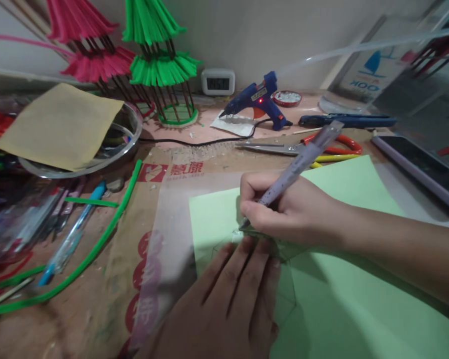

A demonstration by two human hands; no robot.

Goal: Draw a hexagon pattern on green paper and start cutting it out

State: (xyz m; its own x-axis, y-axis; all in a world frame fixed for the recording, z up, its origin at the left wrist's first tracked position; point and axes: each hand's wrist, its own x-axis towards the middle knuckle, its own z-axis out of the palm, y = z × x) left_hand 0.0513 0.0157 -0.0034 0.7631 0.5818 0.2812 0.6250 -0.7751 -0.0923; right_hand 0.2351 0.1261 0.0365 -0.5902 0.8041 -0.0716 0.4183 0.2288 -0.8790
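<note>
My right hand is closed round a pale purple pen, whose tip touches a light green paper sheet. My left hand lies flat with fingers stretched out, pressing a clear plastic template onto the green sheet just below the pen tip. Faint drawn lines show around the template. The sheet rests on a brown cardboard base with red print.
A blue glue gun with its black cord, scissors with red handles, a steel bowl under tan paper, pens and green straws lie around. Pink and green straw trees stand behind. A dark phone lies right.
</note>
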